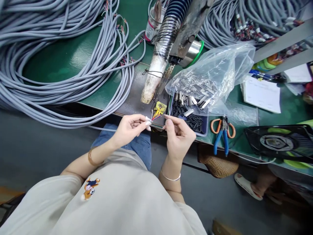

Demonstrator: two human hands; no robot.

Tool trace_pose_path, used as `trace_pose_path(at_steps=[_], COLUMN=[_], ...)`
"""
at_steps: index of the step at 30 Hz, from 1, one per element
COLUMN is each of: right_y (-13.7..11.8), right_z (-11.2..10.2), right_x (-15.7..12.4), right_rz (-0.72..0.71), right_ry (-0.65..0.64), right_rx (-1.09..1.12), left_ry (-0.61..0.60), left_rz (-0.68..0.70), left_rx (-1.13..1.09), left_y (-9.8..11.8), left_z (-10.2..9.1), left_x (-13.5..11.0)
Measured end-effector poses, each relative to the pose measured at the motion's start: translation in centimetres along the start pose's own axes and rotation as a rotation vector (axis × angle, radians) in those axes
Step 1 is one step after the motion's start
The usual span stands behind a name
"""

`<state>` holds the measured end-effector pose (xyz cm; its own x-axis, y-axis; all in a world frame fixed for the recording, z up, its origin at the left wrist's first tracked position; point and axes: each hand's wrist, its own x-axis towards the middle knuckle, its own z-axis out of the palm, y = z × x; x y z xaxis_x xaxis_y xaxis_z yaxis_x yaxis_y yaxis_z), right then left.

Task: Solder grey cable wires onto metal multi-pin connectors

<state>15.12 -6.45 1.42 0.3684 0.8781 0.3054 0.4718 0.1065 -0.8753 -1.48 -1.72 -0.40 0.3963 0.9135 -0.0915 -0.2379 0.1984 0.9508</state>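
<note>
My left hand [130, 129], with white covers on its thumb and fingertip, pinches the end of a grey cable [101, 129]. Thin coloured wires [156, 117], red and blue among them, fan out past its fingertips. To the right, my right hand [179, 133] is closed with thumb and forefinger together, close to the wire ends. Whatever lies between those fingers is too small to make out. Just beyond the wires sits a yellow block [160, 107] on a dark plate [137, 94]. A soldering iron [166, 78] is fixed above it, tip pointing down.
Looped grey cables [73, 81] cover the left bench. A fume hose [168, 36] hangs beside a solder spool [193, 54]. Right of my hands, a blue tray [205, 125] holds connectors and black sleeves under a plastic bag [220, 81]. Pliers [223, 133], papers [262, 94] and a fan [278, 143] lie farther right.
</note>
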Motion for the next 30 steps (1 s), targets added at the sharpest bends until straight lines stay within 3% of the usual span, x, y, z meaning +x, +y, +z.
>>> trace_pose_path(at_steps=[3,10,18,24,26,30], right_y=[0.7,0.8,0.8,-0.1,-0.4,-0.6], right_z=[0.0,0.2,0.4,1.4,1.3,0.3], right_x=[-0.5,-0.6,-0.5,-1.0,-1.3,-1.4], right_rz=[-0.032,-0.275,-0.238,-0.419,-0.426,-0.271], right_ry=[0.013,-0.07,-0.096,-0.3,-0.249,0.095], right_rx=[-0.089,-0.245,-0.311,-0.353,-0.303,-0.176], left_ry=[0.094,0.112,0.104,0.02,-0.003,-0.024], left_rz=[0.042,0.118,0.224,0.329,0.26,0.0], left_rx=[0.02,0.282,0.471,0.613,0.534,0.173], left_y=[-0.8,-1.9,-2.2,-2.6,-2.7,-2.3], left_z=[0.6,0.0,-0.5,-0.9,-1.2,-1.8], left_x=[-0.4,-0.1,-0.4,-0.7,-0.8,-0.7])
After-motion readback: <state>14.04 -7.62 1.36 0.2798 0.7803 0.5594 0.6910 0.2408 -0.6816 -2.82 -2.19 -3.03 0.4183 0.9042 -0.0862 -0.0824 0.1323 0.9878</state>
